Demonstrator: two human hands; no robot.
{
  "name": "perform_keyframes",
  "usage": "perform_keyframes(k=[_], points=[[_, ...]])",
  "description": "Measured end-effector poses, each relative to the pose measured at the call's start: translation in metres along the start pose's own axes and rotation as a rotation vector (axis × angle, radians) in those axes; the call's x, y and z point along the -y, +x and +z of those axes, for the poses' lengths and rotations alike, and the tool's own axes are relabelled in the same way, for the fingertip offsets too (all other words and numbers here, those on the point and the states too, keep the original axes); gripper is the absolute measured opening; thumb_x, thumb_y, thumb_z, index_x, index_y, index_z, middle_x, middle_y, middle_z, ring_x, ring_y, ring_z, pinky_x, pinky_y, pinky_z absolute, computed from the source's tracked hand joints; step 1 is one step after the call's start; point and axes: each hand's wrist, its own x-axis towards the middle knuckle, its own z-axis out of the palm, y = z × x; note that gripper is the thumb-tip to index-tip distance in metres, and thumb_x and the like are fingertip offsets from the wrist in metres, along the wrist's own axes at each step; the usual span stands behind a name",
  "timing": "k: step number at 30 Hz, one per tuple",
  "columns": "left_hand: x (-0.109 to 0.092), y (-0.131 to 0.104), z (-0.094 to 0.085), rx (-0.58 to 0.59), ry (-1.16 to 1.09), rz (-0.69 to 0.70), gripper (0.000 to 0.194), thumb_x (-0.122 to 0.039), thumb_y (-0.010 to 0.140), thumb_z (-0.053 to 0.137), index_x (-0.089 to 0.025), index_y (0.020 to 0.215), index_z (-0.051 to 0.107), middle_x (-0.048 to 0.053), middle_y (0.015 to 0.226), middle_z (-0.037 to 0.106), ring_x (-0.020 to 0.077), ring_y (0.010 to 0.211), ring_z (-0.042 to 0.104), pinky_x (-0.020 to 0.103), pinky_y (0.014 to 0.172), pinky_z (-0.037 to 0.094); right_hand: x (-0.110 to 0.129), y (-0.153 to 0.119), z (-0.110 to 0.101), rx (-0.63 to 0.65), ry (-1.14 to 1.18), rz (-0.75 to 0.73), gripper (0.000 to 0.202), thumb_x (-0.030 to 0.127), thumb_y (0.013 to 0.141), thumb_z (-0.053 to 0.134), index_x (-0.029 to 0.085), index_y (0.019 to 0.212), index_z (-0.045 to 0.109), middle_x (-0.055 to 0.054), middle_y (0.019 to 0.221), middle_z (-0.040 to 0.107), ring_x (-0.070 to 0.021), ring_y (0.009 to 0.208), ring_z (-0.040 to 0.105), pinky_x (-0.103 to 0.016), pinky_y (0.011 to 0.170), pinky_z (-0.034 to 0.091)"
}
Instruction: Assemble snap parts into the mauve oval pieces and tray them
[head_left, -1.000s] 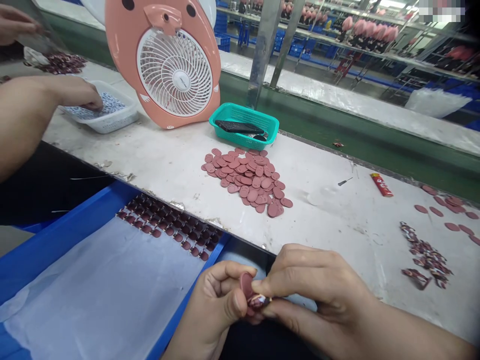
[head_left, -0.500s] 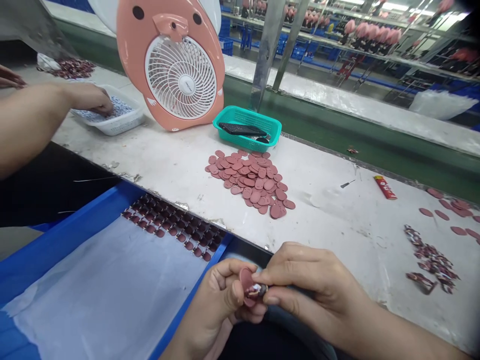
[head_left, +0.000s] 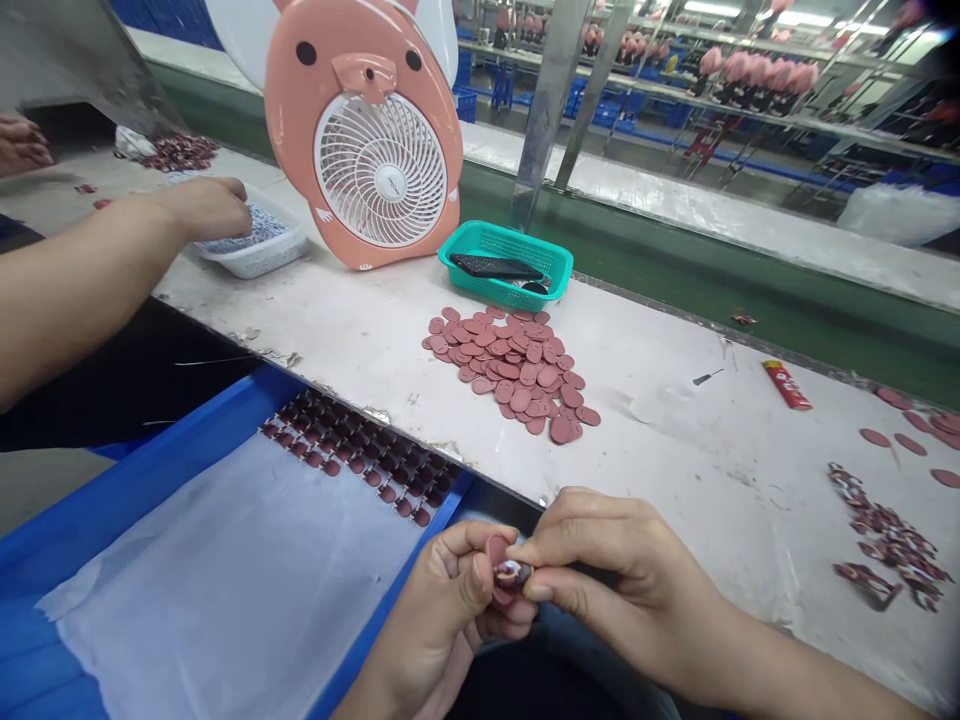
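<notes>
My left hand (head_left: pixel 442 600) pinches a reddish-brown oval piece (head_left: pixel 496 550), its edge facing up between thumb and fingers. Against that piece, my right hand (head_left: pixel 607 560) grips a small dark part with a shiny, whitish spot (head_left: pixel 511 572) between thumb and forefinger. The two parts touch; whether they are joined is hidden by my fingers. Both hands are close together in front of the table's near edge. Beyond them on the table lies a heap of similar reddish oval pieces (head_left: pixel 517 370). Small dark-red shiny parts (head_left: pixel 892 540) lie in a loose pile at the right.
A blue bin (head_left: pixel 187 430) at left holds a white sheet (head_left: pixel 247 570) and rows of dark oval parts (head_left: pixel 367 450). Behind stand a pink fan (head_left: pixel 390 180) and a green basket (head_left: pixel 517 235) with a phone. A co-worker's hand (head_left: pixel 210 208) is over a white tray (head_left: pixel 274 255).
The view has shifted slightly, so the table things appear farther right and lower. My hands keep their grip on the parts with little movement. The co-worker's hand has risen somewhat from the tray.
</notes>
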Motion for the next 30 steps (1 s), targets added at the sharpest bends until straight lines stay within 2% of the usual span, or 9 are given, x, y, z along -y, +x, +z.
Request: perform_keyframes(k=[7, 11, 13, 16, 18, 21, 27, 30], points=[[0.002, 0.003, -0.01, 0.033, -0.016, 0.012, 0.038, -0.045, 0.064, 0.091, -0.019, 0.088, 0.078, 0.0, 0.065, 0.073, 0.0102, 0.057, 0.069, 0.02, 0.055, 0.059, -0.001, 0.006, 0.0, 0.024, 0.017, 0.055, 0.012, 0.016, 0.092, 0.07, 0.023, 0.099, 0.078, -0.002, 0.081, 0.074, -0.0122, 0.076, 0.068, -0.022, 0.07, 0.052], [-0.004, 0.006, -0.015, 0.017, 0.084, 0.005, 0.065, -0.061, 0.063, 0.084, -0.017, 0.111, 0.074, 0.006, 0.081, 0.077, 0.0165, 0.067, 0.073, 0.024, 0.052, 0.061, -0.006, 0.008, 0.002, -0.037, -0.073, 0.037, 0.013, 0.012, 0.091, 0.069, 0.021, 0.096, 0.076, -0.001, 0.081, 0.073, -0.0116, 0.075, 0.067, -0.022, 0.069, 0.053], [-0.007, 0.007, -0.016, -0.078, 0.137, 0.087, 0.069, -0.061, 0.06, 0.086, -0.018, 0.112, 0.071, 0.006, 0.085, 0.076, 0.0167, 0.068, 0.071, 0.025, 0.052, 0.061, -0.012, 0.008, 0.009, -0.13, -0.21, -0.024, 0.014, 0.012, 0.091, 0.067, 0.02, 0.099, 0.074, -0.002, 0.082, 0.072, -0.0122, 0.073, 0.066, -0.022, 0.066, 0.053], [-0.006, 0.007, -0.013, -0.274, 0.188, 0.301, 0.048, -0.045, 0.058, 0.094, -0.02, 0.09, 0.07, -0.002, 0.072, 0.068, 0.0116, 0.06, 0.06, 0.021, 0.048, 0.057, -0.022, 0.007, 0.024, -0.258, -0.474, -0.183, 0.018, 0.011, 0.093, 0.063, 0.016, 0.109, 0.07, -0.006, 0.085, 0.071, -0.0156, 0.074, 0.065, -0.027, 0.065, 0.056], [-0.004, 0.008, -0.01, -0.331, 0.215, 0.389, 0.041, -0.039, 0.056, 0.095, -0.019, 0.079, 0.068, -0.004, 0.064, 0.063, 0.0106, 0.056, 0.055, 0.02, 0.045, 0.053, -0.028, 0.006, 0.036, -0.299, -0.622, -0.303, 0.022, 0.008, 0.093, 0.062, 0.012, 0.114, 0.066, -0.008, 0.084, 0.071, -0.0177, 0.074, 0.063, -0.03, 0.065, 0.056], [-0.002, 0.01, -0.009, -0.366, 0.225, 0.446, 0.04, -0.04, 0.054, 0.096, -0.017, 0.074, 0.069, -0.002, 0.066, 0.066, 0.0114, 0.057, 0.058, 0.018, 0.044, 0.051, -0.034, 0.008, 0.05, -0.315, -0.747, -0.427, 0.026, 0.007, 0.093, 0.061, 0.007, 0.119, 0.063, -0.009, 0.079, 0.07, -0.0186, 0.07, 0.06, -0.031, 0.06, 0.055], [-0.005, 0.007, -0.02, -0.487, 0.266, 0.499, 0.036, -0.043, 0.062, 0.09, -0.018, 0.075, 0.069, 0.0, 0.072, 0.068, 0.0138, 0.061, 0.061, 0.021, 0.048, 0.054, -0.043, 0.024, 0.074, -0.282, -0.725, -0.403, 0.019, 0.007, 0.093, 0.061, 0.007, 0.111, 0.067, -0.008, 0.075, 0.067, -0.0171, 0.064, 0.054, -0.03, 0.055, 0.05], [-0.014, 0.004, -0.037, -0.531, 0.362, 0.48, 0.035, -0.048, 0.071, 0.083, -0.019, 0.084, 0.067, 0.002, 0.082, 0.07, 0.0181, 0.071, 0.067, 0.026, 0.054, 0.058, -0.039, 0.026, 0.082, -0.245, -0.704, -0.402, 0.017, 0.01, 0.092, 0.063, 0.005, 0.108, 0.068, -0.008, 0.072, 0.066, -0.0177, 0.062, 0.054, -0.031, 0.054, 0.05]])
